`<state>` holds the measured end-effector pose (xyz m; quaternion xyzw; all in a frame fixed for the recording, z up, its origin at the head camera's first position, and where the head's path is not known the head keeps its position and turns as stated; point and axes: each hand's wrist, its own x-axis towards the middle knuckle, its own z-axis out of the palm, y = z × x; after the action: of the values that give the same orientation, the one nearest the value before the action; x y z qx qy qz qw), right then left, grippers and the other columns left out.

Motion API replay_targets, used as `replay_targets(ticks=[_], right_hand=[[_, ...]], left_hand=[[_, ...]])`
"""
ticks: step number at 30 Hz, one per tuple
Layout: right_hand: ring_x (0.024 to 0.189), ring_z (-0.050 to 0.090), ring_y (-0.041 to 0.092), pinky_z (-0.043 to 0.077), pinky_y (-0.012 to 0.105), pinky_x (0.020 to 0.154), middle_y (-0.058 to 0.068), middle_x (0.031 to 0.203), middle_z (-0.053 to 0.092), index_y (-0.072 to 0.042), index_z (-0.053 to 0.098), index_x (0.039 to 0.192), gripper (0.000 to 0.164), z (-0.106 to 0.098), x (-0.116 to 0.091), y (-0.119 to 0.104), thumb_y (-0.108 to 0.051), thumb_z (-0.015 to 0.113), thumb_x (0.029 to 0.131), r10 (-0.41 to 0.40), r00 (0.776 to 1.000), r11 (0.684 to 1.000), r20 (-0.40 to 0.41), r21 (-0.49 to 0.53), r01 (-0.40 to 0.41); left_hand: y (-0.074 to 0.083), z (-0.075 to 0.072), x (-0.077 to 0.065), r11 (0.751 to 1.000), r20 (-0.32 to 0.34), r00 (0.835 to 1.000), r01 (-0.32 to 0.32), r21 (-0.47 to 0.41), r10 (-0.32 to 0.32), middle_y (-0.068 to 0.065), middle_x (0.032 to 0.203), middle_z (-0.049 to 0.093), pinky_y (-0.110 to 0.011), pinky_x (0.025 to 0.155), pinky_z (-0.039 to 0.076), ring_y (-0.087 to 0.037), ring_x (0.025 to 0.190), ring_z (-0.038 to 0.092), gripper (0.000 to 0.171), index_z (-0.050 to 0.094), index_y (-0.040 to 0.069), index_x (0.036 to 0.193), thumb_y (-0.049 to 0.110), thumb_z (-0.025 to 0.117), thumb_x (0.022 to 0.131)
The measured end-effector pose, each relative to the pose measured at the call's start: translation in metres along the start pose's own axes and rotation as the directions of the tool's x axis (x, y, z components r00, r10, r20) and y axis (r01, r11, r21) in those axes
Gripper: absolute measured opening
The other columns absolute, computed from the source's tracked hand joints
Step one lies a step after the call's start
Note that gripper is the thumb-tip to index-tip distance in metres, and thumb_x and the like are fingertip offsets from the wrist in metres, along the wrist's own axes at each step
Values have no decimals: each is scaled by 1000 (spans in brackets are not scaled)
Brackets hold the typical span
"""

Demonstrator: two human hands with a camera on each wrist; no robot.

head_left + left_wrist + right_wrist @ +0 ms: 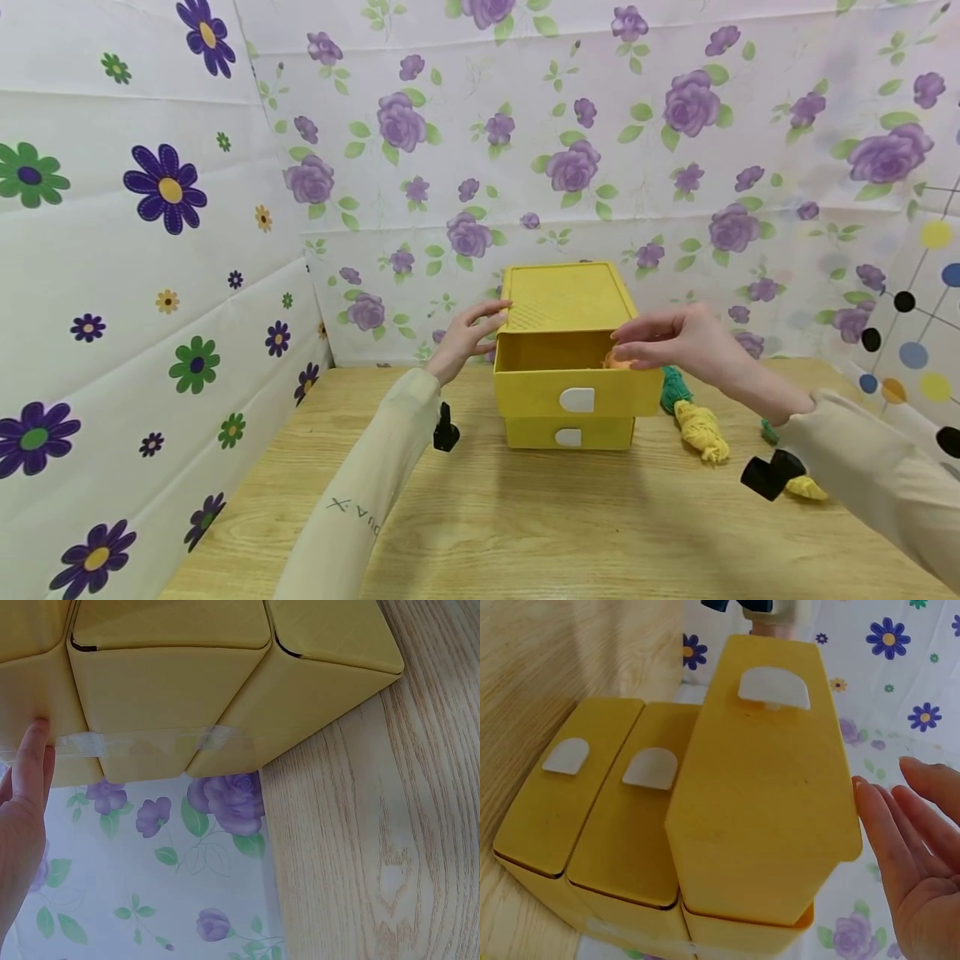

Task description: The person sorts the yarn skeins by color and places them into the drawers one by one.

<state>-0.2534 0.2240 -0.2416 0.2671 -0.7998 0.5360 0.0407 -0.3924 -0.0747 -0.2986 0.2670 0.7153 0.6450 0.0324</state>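
A yellow drawer box [562,292] stands on the table with its top drawer [532,396] pulled out; lower drawers [536,802] are closed, each with a white tab. My left hand [468,337] touches the box's upper left side, fingers extended, one fingertip against the yellow wall in the left wrist view. Over the open drawer's right end is my right hand [671,342], its thumb and fingers parted at the rim in the right wrist view. Just under those fingers, inside the drawer, an orange object [613,361] shows partly; the drawer wall hides the rest.
Right of the box lies a teal and yellow yarn bundle [699,429]. Another yellow piece [806,487] is partly behind the right sleeve. The wood table [525,525] meets flower-patterned cloth walls [420,208] at the back and sides.
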Motion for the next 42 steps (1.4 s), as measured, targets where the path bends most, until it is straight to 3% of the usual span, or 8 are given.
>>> replay_targets(ticks=[3, 7, 10, 14, 23, 42], right_hand=[[84, 62, 31, 50, 40, 69, 20, 94, 64, 13, 61, 105, 27, 5, -3, 1, -6, 64, 85, -16, 999, 999, 34, 44, 14], [81, 63, 24, 51, 34, 68, 16, 92, 65, 5, 67, 100, 20, 7, -8, -2, -8, 64, 85, -69, 997, 995, -21, -79, 67], [80, 64, 24, 51, 34, 68, 15, 91, 66, 2, 68, 100, 18, 9, -9, -4, -7, 64, 85, -96, 995, 991, -39, -93, 92], [79, 64, 29, 51, 37, 67, 14, 90, 66, 4, 68, 98, 18, 15, -10, -3, -5, 66, 82, -92, 996, 995, -8, -41, 92], [80, 63, 28, 51, 37, 69, 9, 89, 67, 1, 68, 99, 23, 27, -15, 1, -14, 68, 82, -22, 999, 998, 37, -52, 23], [74, 64, 14, 51, 28, 62, 3, 86, 67, -3, 72, 93, 15, 47, -20, 21, -9, 70, 79, -66, 997, 976, -49, -213, 54]], left_hand=[[0, 0, -1, 1000, 1, 1000, -6, 0, 6, -2, 125, 46, -37, 82, 45, -17, 112, 46, 36, 54, 17, 127, 28, 55, 92], [0, -1, 0, 1000, 5, 1000, -8, -1, 8, -3, 126, 45, -38, 82, 45, -17, 112, 45, 37, 54, 17, 127, 28, 55, 92], [-1, -2, 0, 1000, -4, 1000, -3, -6, 3, -2, 126, 46, -37, 82, 45, -17, 112, 46, 37, 54, 17, 127, 29, 55, 92], [-1, -2, 0, 1000, -9, 1000, 2, -9, -2, -3, 124, 46, -37, 82, 45, -17, 112, 46, 36, 54, 17, 127, 27, 55, 92], [0, -1, -2, 1000, -14, 1000, 8, -6, -8, -3, 123, 46, -37, 82, 45, -17, 111, 46, 34, 55, 18, 126, 26, 55, 92], [1, 1, -1, 1000, -5, 1000, 6, 0, -6, -2, 127, 45, -37, 82, 45, -18, 112, 45, 36, 54, 17, 127, 27, 54, 93]])
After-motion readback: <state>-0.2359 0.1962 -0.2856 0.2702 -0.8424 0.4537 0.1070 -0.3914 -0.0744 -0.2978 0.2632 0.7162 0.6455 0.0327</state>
